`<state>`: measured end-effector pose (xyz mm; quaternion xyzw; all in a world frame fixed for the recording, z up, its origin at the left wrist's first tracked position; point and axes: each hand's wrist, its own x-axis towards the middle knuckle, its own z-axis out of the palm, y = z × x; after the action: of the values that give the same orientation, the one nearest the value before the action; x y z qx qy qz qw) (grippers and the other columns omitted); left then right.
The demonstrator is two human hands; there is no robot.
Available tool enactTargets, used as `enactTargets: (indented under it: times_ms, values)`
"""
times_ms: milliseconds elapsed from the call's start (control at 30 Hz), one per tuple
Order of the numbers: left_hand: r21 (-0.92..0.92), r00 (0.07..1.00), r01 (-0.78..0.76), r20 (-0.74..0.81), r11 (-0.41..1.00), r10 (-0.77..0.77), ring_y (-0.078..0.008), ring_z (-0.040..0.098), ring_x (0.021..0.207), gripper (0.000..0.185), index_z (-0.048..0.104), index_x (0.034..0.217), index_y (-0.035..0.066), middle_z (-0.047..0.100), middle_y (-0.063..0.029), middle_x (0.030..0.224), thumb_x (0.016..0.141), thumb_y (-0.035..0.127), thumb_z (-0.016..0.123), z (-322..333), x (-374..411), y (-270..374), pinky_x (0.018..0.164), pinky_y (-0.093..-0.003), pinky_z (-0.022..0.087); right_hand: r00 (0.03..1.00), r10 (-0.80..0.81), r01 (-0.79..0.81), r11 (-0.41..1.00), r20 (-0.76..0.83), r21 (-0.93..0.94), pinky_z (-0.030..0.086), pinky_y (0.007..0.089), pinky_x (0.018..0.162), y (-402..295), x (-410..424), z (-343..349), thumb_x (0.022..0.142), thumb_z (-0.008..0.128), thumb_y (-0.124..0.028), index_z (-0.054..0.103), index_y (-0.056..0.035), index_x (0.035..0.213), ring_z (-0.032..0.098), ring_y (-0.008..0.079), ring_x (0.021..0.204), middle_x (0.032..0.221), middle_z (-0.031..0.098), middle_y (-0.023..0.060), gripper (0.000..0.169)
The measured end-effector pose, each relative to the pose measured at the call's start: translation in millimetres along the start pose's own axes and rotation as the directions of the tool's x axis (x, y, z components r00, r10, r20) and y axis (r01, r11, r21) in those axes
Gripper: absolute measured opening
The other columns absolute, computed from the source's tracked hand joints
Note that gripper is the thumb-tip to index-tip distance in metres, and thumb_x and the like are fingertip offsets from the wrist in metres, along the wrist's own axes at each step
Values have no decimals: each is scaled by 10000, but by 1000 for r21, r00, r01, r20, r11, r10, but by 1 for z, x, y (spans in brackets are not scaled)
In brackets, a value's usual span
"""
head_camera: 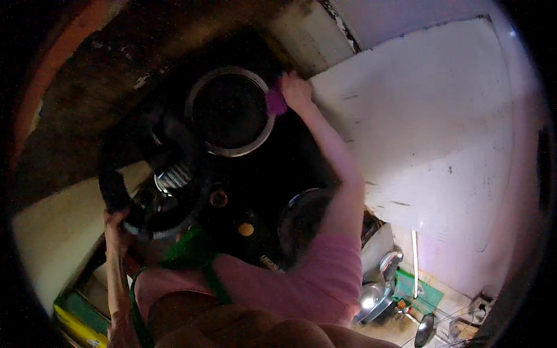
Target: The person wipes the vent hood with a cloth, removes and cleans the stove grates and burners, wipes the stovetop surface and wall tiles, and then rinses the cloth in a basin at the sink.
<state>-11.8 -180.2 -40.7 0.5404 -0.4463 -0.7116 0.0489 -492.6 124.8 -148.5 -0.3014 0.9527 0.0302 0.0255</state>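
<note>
My right hand (297, 91) is closed on a purple cloth (276, 101). The cloth lies against the right side of the metal rim of a large round vessel (241, 152), whose inside is dark. Lower left, my left hand (115, 220) grips the edge of a dark round vessel (152, 233) with a pale lower rim. Inside or behind that vessel, a shiny ridged metal piece (174, 176) catches light; deep shadow hides what it is. Between the vessels sit a small brownish ring (218, 198) and a small orange-tan round thing (246, 229).
Another dark round vessel (300, 219) is partly behind my right arm. A large white panel (426, 108) stands on the right. Metal bowls (372, 300), a green mat (422, 289) and a pan (425, 330) lie lower right. A yellow object (78, 326) is at lower left.
</note>
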Motion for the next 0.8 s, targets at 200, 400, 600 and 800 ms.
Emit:
enactTargets:
  times_ms: [200, 400, 600, 800]
  values:
    - [14, 981, -35, -189, 999, 37, -225, 537, 852, 400, 458, 1057, 65, 540, -66, 935, 691, 78, 617, -53, -27, -24, 758, -375, 454, 979, 184, -163, 967, -93, 196, 490, 472, 708, -53, 138, -8, 920, 321, -348, 643, -51, 859, 616, 391, 769, 822, 641, 192, 442]
    - [-173, 986, 1, -166, 985, -30, -232, 545, 852, 382, 463, 1027, 62, 545, -72, 919, 676, 32, 611, -58, -28, -34, 746, -364, 459, 937, 177, -185, 983, -301, 2, 438, 485, 828, -101, 145, 11, 919, 312, -399, 490, 3, 1174, 518, 388, 1043, 1168, 515, 228, 508]
    - [-29, 980, -34, -198, 999, 28, -222, 553, 825, 346, 480, 1005, 56, 559, -71, 904, 683, 35, 605, -69, -39, -41, 742, -356, 462, 963, 168, -92, 940, -210, 328, 281, 537, 979, -71, 85, -13, 905, 301, -483, 161, 32, 1368, 398, 450, 1154, 1291, 363, 294, 706]
    - [-17, 968, -39, -249, 999, 33, -187, 558, 777, 281, 516, 948, 48, 579, -51, 849, 688, 40, 620, -49, -66, -26, 731, -322, 451, 961, 85, -30, 978, -263, 208, 47, 561, 1047, -195, 103, -4, 894, 319, -503, 257, 128, 1312, 87, 494, 1294, 1376, 160, 357, 760]
